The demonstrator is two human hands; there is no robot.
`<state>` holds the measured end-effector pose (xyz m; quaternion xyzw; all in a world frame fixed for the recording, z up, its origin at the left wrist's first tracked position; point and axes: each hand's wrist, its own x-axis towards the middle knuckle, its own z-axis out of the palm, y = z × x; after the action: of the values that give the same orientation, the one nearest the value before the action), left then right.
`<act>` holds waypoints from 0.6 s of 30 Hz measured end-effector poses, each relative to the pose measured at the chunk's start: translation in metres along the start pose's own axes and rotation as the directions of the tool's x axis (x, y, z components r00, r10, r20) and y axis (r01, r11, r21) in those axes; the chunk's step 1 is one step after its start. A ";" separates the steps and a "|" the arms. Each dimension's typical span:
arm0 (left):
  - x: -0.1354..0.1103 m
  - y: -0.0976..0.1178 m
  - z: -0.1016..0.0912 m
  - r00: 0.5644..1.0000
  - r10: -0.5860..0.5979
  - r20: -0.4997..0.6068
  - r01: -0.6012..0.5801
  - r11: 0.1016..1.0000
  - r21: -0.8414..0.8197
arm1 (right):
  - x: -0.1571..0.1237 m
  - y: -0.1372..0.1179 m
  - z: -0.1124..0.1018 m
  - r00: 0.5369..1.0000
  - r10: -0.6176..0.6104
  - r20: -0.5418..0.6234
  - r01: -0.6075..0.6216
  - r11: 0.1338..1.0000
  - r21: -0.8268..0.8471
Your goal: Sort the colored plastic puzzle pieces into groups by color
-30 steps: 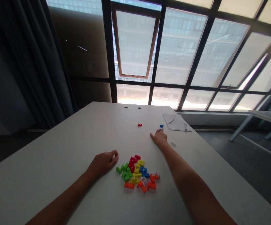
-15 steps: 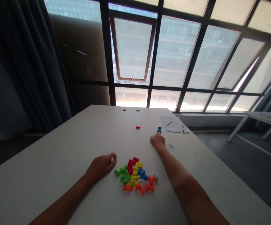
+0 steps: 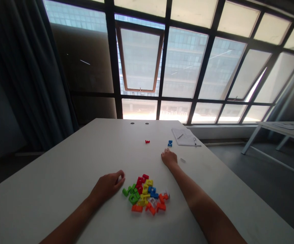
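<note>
My right hand (image 3: 169,158) reaches out over the white table (image 3: 86,149), a little short of a small blue block (image 3: 170,143). A gap shows between its fingertips and the block, and I see nothing in its fingers. My left hand (image 3: 109,183) rests on the table, left of a pile of coloured blocks. Its fingers are loosely bent, with a gap between thumb and forefinger and nothing visible there. In the pile lie green blocks (image 3: 133,199), red blocks (image 3: 139,189), yellow blocks (image 3: 145,188), blue blocks (image 3: 152,190), orange blocks (image 3: 137,208) and whitish blocks (image 3: 152,202).
A small red block (image 3: 147,141) lies farther back. Right of my right hand is a small white piece (image 3: 183,160). Papers (image 3: 185,136) with pens lie near the table's right edge. Another table (image 3: 286,130) stands at the right, and windows line the back.
My right hand has come away from the small blue block, which now shows whole on the table. My left hand and the pile look the same; the whole view has shifted slightly.
</note>
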<state>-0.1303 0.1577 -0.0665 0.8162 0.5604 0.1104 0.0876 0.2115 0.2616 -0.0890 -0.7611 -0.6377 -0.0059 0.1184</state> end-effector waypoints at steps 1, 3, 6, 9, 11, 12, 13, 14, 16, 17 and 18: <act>0.000 -0.001 0.000 1.000 0.007 -0.001 -0.007 1.000 0.002 | -0.006 0.000 -0.003 0.999 -0.034 0.006 0.034 0.999 0.009; 0.001 -0.002 0.002 1.000 0.016 -0.004 -0.016 1.000 0.010 | -0.021 0.002 -0.007 0.994 -0.105 0.018 0.104 0.994 0.032; 0.002 -0.004 0.004 1.000 0.009 -0.007 -0.008 1.000 0.023 | -0.050 0.009 -0.014 0.978 -0.206 0.038 0.203 0.977 0.068; 0.003 -0.004 0.005 1.000 0.011 -0.004 -0.011 1.000 0.022 | -0.084 0.023 -0.020 0.932 -0.362 0.021 0.347 0.906 0.241; 0.003 -0.004 0.005 1.000 0.012 0.000 -0.012 1.000 0.020 | -0.105 0.034 -0.025 0.883 -0.469 -0.023 0.425 0.779 0.461; 0.003 -0.004 0.005 1.000 0.009 0.002 -0.009 1.000 0.018 | -0.114 0.039 -0.028 0.866 -0.499 -0.029 0.434 0.722 0.538; 0.003 -0.004 0.005 1.000 0.004 0.002 -0.004 1.000 0.017 | -0.122 0.044 -0.031 0.850 -0.526 -0.019 0.432 0.677 0.596; 0.003 -0.004 0.005 1.000 0.000 0.001 0.000 1.000 0.016 | -0.129 0.048 -0.034 0.835 -0.550 -0.005 0.424 0.639 0.642; 0.003 -0.004 0.005 1.000 -0.005 -0.001 0.005 1.000 0.013 | -0.140 0.053 -0.039 0.804 -0.595 0.017 0.407 0.569 0.715; 0.003 -0.004 0.005 1.000 -0.006 -0.001 0.006 1.000 0.013 | -0.145 0.054 -0.042 0.786 -0.618 0.017 0.403 0.533 0.744; 0.003 -0.004 0.005 1.000 -0.007 0.000 0.007 1.000 0.014 | -0.149 0.055 -0.044 0.768 -0.640 0.011 0.405 0.499 0.766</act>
<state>-0.1314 0.1617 -0.0720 0.8147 0.5642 0.1062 0.0820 0.2436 0.1004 -0.0792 -0.4078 -0.7970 0.3242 0.3056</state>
